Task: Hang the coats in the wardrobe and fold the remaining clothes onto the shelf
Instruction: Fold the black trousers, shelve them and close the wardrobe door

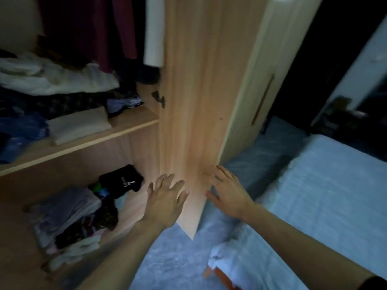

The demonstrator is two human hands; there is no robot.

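At the wardrobe door (pixel 194 101), left hand (pixel 165 197) and right hand (pixel 228 193) flanking its lower edge, fingers spread, empty

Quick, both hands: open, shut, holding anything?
Left hand: open, fingers spread, holding nothing, by the inner face of the light wooden wardrobe door.
Right hand: open, fingers spread, holding nothing, on its outer side.

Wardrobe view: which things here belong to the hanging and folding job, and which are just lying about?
Job: open wardrobe door, hanging garments, shelf, folded clothes on it, lower clothes pile, left hand, right hand.
Lying about: bed, blue floor, closed cream door.
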